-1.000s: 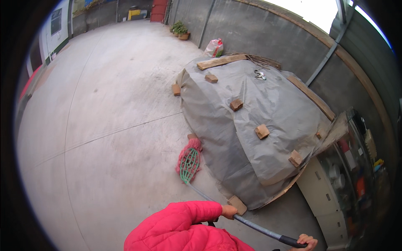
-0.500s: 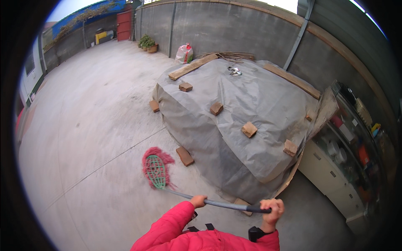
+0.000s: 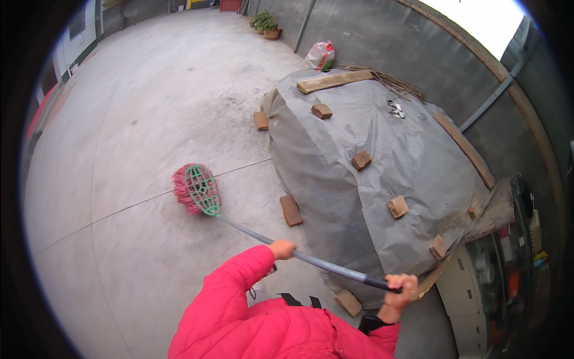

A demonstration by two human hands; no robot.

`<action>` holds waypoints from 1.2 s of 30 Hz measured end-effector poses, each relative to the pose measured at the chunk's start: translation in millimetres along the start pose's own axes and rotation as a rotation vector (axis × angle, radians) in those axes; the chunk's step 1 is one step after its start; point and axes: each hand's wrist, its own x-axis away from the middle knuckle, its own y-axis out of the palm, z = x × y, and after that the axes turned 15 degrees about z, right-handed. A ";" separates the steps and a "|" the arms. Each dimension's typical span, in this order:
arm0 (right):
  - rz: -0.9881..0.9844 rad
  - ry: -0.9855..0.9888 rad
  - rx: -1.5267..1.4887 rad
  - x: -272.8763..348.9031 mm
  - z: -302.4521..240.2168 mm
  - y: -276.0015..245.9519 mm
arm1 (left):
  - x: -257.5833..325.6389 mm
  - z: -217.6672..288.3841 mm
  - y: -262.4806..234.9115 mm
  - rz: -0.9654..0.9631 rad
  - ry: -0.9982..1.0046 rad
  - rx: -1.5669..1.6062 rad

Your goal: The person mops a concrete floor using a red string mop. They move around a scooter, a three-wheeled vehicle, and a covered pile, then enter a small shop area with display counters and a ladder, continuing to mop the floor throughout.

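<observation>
Gripping broom point(image 3: 197, 189) w/ both hands point(image 3: 281, 249)

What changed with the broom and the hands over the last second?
The broom swung its head away from the edge of the grey tarp-covered heap, leftward onto the open concrete floor. The left hand and right hand kept their grip on the handle, left lower down, right near the end. The heap and the bricks weighing it down stayed put.
</observation>
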 end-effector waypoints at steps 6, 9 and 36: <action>0.104 -0.344 0.024 -23.4 -76.3 -0.2 | -55.6 84.6 -1.5 -0.003 0.259 0.200; 0.081 -0.488 0.073 -30.3 -95.6 0.7 | -78.2 110.8 11.6 -0.069 0.363 0.221; -0.350 0.101 -0.195 -255.8 60.6 -20.5 | -135.0 30.8 28.6 0.174 -0.178 0.003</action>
